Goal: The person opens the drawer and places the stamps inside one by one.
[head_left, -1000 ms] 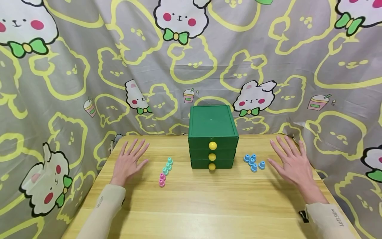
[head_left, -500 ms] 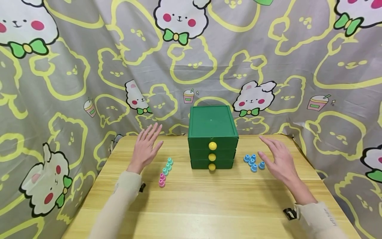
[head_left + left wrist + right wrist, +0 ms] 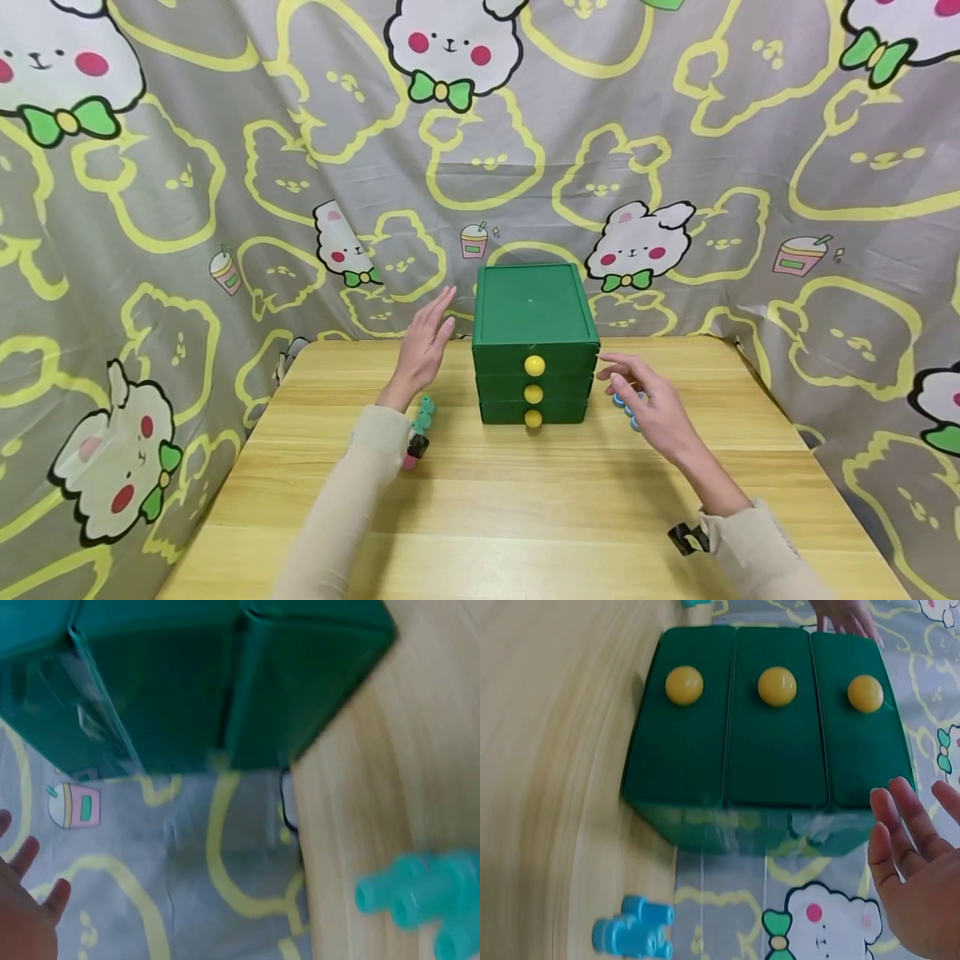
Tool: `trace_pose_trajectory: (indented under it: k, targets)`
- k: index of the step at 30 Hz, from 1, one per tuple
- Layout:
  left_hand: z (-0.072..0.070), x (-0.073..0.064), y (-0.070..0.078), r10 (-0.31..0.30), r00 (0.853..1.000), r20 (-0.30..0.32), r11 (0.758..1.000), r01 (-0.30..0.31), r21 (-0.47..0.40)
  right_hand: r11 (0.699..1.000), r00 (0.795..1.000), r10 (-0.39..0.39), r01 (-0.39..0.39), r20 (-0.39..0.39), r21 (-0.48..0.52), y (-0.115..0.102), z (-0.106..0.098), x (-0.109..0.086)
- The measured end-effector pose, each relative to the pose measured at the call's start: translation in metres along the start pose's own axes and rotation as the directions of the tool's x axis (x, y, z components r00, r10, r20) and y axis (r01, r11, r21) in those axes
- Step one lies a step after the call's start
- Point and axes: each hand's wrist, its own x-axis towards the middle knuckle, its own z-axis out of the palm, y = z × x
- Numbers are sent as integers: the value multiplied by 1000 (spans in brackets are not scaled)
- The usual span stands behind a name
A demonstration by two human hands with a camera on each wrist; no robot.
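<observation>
A green three-drawer box (image 3: 534, 307) with round yellow knobs (image 3: 777, 686) stands at the back of the table, all its drawers closed. My left hand (image 3: 422, 350) is raised just left of the box, fingers straight and holding nothing. To the box's right, my right hand (image 3: 654, 407) hovers with loosely bent fingers, its fingertips near the box's front right edge. Beneath it are small blue cup-shaped pieces (image 3: 634, 930), partly hidden in the head view. Teal pieces (image 3: 427, 889) of the same shape stand below my left wrist. A pink piece (image 3: 410, 461) is mostly covered by the left wrist strap.
The wooden table (image 3: 510, 508) stretches forward from the box. Behind and at both sides hangs a grey curtain (image 3: 480, 125) with cartoon prints. Black wrist straps (image 3: 688, 540) project beneath both sleeves.
Both hands have moved inward from the table's sides toward the green box. My right fingers have gone from spread to loosely bent. The box and the small pieces have stayed in place.
</observation>
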Motion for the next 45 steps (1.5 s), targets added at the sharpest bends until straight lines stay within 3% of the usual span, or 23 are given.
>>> trace_pose_trajectory:
  k: [7, 14, 19, 25, 35, 45]
  targets:
    - [13, 15, 13, -64, 996, 62, 965, 78, -249, 995, 996, 32, -40, 80, 93, -4, 22, 8]
    - [22, 21, 20, -107, 988, 113, 926, 140, -351, 983, 990, 59, -80, 130, 167, -5, 40, 14]
    - [28, 24, 22, -112, 987, 117, 920, 148, -364, 979, 987, 68, -93, 143, 180, -7, 52, 19]
    - [34, 27, 24, -92, 988, 127, 930, 131, -345, 969, 983, 95, -127, 154, 212, -11, 64, 25]
    - [43, 30, 20, -115, 990, 87, 928, 139, -347, 949, 986, 81, -121, 143, 292, -11, 81, 32]
    - [52, 28, 16, -112, 994, 17, 896, 108, -430, 918, 993, 89, -114, 81, 379, -11, 95, 35]
